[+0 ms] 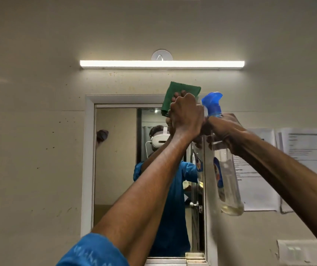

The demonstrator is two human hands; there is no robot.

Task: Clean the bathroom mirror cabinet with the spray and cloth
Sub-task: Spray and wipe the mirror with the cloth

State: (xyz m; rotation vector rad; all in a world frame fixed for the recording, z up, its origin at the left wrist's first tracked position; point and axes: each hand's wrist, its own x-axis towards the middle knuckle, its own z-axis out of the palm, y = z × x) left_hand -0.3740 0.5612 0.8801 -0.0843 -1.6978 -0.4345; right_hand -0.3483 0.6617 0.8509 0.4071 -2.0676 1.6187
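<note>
Head view shows the left hand [185, 114] gripping a green cloth [178, 97] against the mirror cabinet [115, 169] at its 12 o'clock edge, mid-wipe, while at 3 o'clock the right hand [225, 131] grips the spray bottle [225, 169], likely spraying fresh glass next.

beige wall [29, 131] | lit tube light [161, 63] | taped papers [307, 148] | switch plate [298, 253]

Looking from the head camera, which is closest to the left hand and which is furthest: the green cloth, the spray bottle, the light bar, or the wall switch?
From the left hand:
1. Green cloth, held in it.
2. Spray bottle, just right.
3. Light bar, above.
4. Wall switch, far lower right.
</note>
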